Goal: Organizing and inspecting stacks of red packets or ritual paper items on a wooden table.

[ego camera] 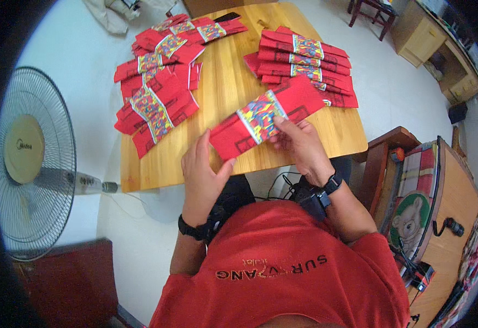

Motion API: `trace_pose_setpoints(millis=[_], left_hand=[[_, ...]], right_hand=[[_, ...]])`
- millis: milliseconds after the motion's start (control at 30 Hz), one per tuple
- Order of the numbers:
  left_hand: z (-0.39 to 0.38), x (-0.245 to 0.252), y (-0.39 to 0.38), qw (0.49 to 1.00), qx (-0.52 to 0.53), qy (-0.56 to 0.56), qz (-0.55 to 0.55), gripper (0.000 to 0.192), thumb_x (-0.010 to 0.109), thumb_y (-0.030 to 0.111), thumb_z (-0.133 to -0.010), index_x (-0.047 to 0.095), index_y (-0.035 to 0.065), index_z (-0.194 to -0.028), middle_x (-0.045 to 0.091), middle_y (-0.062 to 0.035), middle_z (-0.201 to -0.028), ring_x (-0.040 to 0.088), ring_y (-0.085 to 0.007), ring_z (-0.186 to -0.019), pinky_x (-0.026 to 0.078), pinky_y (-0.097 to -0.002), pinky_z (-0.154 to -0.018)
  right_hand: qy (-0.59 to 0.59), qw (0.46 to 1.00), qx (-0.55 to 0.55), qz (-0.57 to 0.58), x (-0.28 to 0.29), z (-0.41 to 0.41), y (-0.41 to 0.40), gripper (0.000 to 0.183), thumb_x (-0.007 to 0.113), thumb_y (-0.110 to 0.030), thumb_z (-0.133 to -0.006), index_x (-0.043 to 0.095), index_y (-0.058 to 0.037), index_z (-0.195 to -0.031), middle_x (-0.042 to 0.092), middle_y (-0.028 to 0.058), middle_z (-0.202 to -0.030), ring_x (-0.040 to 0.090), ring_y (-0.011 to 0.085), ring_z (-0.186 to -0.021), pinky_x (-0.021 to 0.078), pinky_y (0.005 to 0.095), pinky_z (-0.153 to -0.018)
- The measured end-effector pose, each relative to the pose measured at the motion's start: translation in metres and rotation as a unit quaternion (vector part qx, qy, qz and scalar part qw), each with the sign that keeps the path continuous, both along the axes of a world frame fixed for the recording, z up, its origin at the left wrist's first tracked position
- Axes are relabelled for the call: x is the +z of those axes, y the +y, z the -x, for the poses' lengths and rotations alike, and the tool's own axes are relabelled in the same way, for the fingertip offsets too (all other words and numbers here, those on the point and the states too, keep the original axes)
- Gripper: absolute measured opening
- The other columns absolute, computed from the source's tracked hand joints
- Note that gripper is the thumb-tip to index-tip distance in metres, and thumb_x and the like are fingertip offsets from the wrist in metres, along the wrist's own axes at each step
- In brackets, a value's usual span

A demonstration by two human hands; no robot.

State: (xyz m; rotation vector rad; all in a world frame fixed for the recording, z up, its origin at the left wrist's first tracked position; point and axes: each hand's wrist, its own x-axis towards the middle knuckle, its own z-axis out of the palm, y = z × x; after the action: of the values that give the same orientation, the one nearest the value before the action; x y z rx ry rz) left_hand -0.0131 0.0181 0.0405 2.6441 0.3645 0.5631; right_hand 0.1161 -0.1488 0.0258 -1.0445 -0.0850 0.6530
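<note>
My right hand grips a flat folded red packet with a multicoloured patterned band around its middle. The thumb lies on the band and the fingers are underneath. The packet is held slantwise above the near part of a wooden table. At its left end is my left hand, thumb and fingers spread around the end; whether they touch it is hard to tell. Similar banded packets lie in an overlapping, fanned row on the left of the table. A neater overlapping stack lies on the right, partly covered by the held packet.
A dark phone lies at the table's far edge. A Midea standing fan is on the left, above a dark red seat. To the right are a wooden chair with a bear-print cushion and a desk.
</note>
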Motion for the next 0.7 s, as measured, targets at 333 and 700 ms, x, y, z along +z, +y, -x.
trace_pose_setpoints(millis=[333,700], left_hand=[[0.011,-0.009,0.015,0.896,0.014,-0.029,0.442,0.035,0.056,0.011,-0.084,0.047,-0.0014,-0.116,0.056,-0.0065,-0.101,0.052,-0.0116,-0.092,0.042,-0.0244,-0.082],[0.012,-0.018,0.019,0.853,-0.002,-0.086,0.514,0.027,0.055,0.011,-0.085,0.052,-0.0015,-0.109,0.057,-0.0024,-0.092,0.052,-0.0079,-0.081,0.043,-0.0224,-0.075]], right_hand=[[0.02,0.999,-0.015,-0.025,-0.004,0.003,0.002,0.018,0.057,-0.023,-0.085,0.059,-0.0062,-0.09,0.063,0.0035,-0.079,0.059,0.0105,-0.067,0.048,0.0235,-0.06],[0.032,0.999,0.004,-0.039,-0.005,0.009,0.012,0.019,0.056,-0.021,-0.086,0.059,-0.0042,-0.093,0.064,0.006,-0.084,0.061,0.0136,-0.071,0.0496,0.0257,-0.062]])
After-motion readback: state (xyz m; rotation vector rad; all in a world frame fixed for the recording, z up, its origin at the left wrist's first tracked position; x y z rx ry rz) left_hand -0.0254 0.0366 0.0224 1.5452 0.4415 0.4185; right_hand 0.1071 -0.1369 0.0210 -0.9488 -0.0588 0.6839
